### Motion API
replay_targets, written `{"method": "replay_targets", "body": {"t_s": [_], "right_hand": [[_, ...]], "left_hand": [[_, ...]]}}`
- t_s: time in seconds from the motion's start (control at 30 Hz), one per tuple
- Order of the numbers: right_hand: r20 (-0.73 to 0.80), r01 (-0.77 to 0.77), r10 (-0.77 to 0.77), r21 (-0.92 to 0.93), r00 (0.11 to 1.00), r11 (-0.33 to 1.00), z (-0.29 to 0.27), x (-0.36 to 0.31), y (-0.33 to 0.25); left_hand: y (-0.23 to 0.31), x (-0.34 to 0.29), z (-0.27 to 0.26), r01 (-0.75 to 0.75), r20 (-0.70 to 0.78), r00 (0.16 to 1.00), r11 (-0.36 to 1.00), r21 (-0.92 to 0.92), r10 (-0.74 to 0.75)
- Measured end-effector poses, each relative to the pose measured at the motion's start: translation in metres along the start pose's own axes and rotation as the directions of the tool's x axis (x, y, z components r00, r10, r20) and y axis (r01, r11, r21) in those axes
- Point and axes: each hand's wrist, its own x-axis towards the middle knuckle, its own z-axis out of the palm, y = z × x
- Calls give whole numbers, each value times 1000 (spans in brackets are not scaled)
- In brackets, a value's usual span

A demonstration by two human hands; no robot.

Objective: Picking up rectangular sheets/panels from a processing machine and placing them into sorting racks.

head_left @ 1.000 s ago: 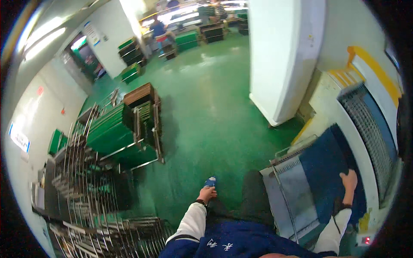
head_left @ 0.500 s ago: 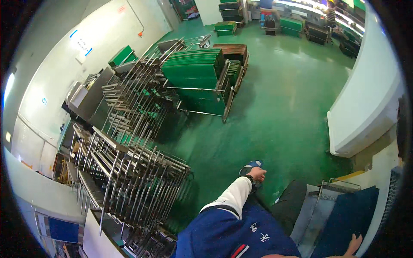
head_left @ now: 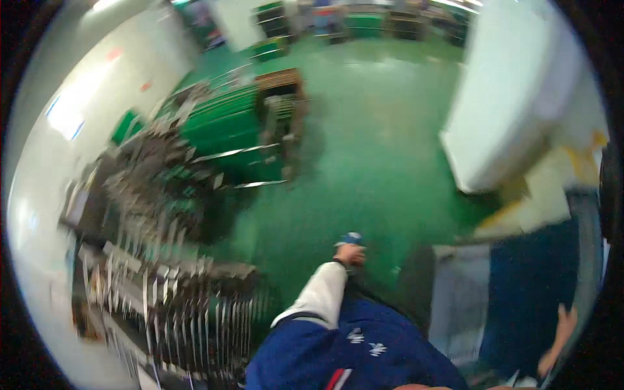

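Note:
My left hand (head_left: pixel 351 254) hangs low in front of me at the end of a white sleeve, above a blue shoe. Its fingers look loosely curled, with nothing visible in them, though motion blurs them. Far to the right, my right hand (head_left: pixel 564 325) is at the outer side of a dark blue panel (head_left: pixel 530 286). A couple of its fingers stand apart; whether they touch the panel I cannot tell. Beside that panel is a light grey sheet-like surface (head_left: pixel 460 292).
Metal racks (head_left: pixel 188 292) crowd the left side. Beyond them stands a cart of green boards (head_left: pixel 224 123), with brown boards (head_left: pixel 279 79) behind. A big white column-like structure (head_left: pixel 500 110) rises at right. Green floor (head_left: pixel 364 162) lies between; more racks (head_left: pixel 364 23) line the far end.
My view has swung right, so racks and cart sit further left and the picture is blurred. The right hand appears higher in view, along the dark blue panel. The left arm still hangs forward.

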Motion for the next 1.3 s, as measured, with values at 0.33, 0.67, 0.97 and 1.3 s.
{"method": "replay_targets", "body": {"t_s": [0.33, 0.67, 0.97, 1.3], "right_hand": [[-434, 30, 235, 521, 870, 853, -60, -22, -77], [-278, 458, 571, 867, 772, -197, -23, -40, 33], [-15, 212, 513, 920, 858, -328, 65, 25, 60], [114, 85, 555, 944, 824, -319, 90, 46, 28]], "left_hand": [[12, 9, -13, -2, -9, 1000, 946, 324, 5], [-2, 24, -29, 75, 57, 994, 965, 253, -92], [-16, 33, -46, 10, 64, 997, 928, 374, -36], [-6, 40, -61, 109, 16, 993, 976, 191, -115]]}}
